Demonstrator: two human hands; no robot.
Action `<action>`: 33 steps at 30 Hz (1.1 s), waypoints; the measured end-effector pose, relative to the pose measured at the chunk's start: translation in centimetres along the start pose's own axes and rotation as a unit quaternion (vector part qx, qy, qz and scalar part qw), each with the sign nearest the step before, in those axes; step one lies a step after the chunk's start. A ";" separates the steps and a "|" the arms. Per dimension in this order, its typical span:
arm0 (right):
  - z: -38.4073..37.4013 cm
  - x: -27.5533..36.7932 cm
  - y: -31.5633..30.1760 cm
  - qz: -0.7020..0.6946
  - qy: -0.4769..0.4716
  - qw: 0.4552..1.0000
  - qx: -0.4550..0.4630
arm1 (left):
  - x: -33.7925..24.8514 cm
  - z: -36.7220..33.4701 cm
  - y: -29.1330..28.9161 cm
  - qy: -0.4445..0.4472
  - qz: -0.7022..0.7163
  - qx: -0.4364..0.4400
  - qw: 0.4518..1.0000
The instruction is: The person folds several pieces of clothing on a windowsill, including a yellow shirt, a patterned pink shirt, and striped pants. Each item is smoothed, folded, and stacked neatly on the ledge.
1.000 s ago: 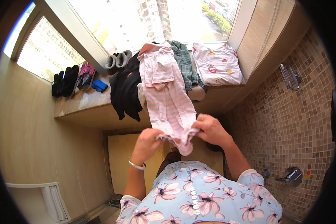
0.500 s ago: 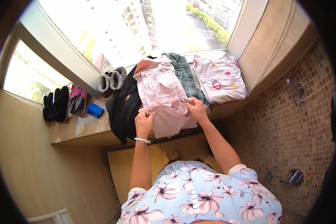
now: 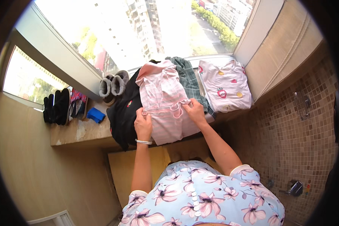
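Note:
A pale pink striped shirt (image 3: 160,88) lies over other clothes on the window ledge, its lower part hanging at the ledge's front edge. My left hand (image 3: 143,125) pinches a fold across its left side. On the right, my right hand (image 3: 195,113) grips the same fold, where the cloth bunches into a small loop. Beneath the shirt, a black garment (image 3: 121,113) shows to the left and a green plaid garment (image 3: 188,77) to the right. Farther right rests a folded white top with a fruit print (image 3: 229,84).
Grey fur-lined boots (image 3: 115,86) stand by the window frame. Left of them are a small blue cloth bundle (image 3: 96,115), a patterned shoe (image 3: 78,101) and black slippers (image 3: 58,106) on the stone ledge (image 3: 77,132). A metal tap (image 3: 294,188) projects from the mosaic wall at right.
Both hands keep hold of the pink shirt. The right hand has come slightly inward, and the shirt's front part lies smoother and hangs a little lower. The whole view has shifted slightly.

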State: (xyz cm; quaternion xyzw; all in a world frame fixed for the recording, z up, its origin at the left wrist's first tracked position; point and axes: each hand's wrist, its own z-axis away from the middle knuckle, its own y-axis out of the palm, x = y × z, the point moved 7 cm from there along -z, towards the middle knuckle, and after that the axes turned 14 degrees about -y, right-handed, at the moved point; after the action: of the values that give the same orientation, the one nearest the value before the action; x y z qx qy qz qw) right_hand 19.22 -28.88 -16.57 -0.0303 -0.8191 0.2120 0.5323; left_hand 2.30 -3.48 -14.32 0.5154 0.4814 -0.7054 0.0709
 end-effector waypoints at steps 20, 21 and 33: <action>-0.8 8.6 -0.3 0.109 -0.373 0.917 0.089 | -8.3 2.2 3.5 0.245 -0.202 0.035 0.948; -0.9 8.7 -0.5 0.098 -0.378 0.916 0.086 | -8.3 2.5 2.9 0.252 -0.182 0.029 0.950; -1.8 9.6 -0.5 0.132 -0.356 0.923 0.061 | -8.9 3.5 -0.6 0.240 -0.138 -0.035 0.960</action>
State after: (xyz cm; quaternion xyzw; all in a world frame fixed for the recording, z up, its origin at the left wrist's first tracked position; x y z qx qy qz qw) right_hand 16.77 -26.16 -7.55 -0.0285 -0.9286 0.3268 0.1737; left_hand 3.71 -9.35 -6.89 0.5951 0.5754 -0.5466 -0.1265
